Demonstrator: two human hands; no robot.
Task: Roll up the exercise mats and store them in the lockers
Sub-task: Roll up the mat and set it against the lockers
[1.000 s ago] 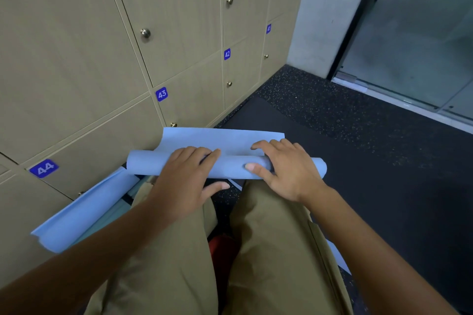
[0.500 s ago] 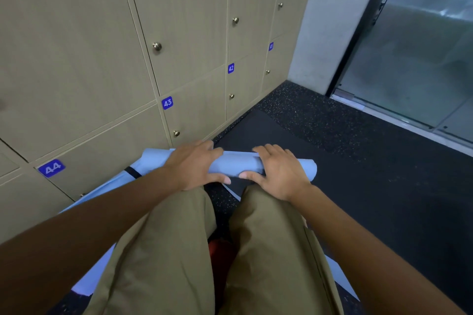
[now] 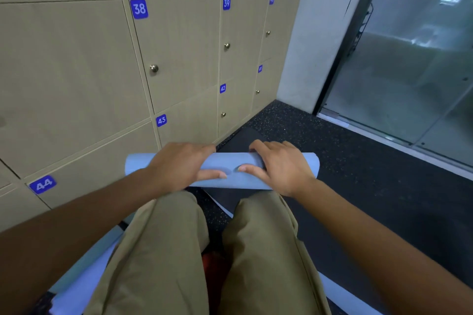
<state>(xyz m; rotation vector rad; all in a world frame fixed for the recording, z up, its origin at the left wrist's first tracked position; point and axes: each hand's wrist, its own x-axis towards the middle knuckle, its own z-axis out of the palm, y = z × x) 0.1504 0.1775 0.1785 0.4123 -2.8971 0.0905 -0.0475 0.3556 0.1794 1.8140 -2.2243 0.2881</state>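
Single head view, forward and down, close over both hands (image 3: 230,166)

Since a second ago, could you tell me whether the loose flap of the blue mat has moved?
Yes: the blue mat has its flap rolled in, away from locker 43.
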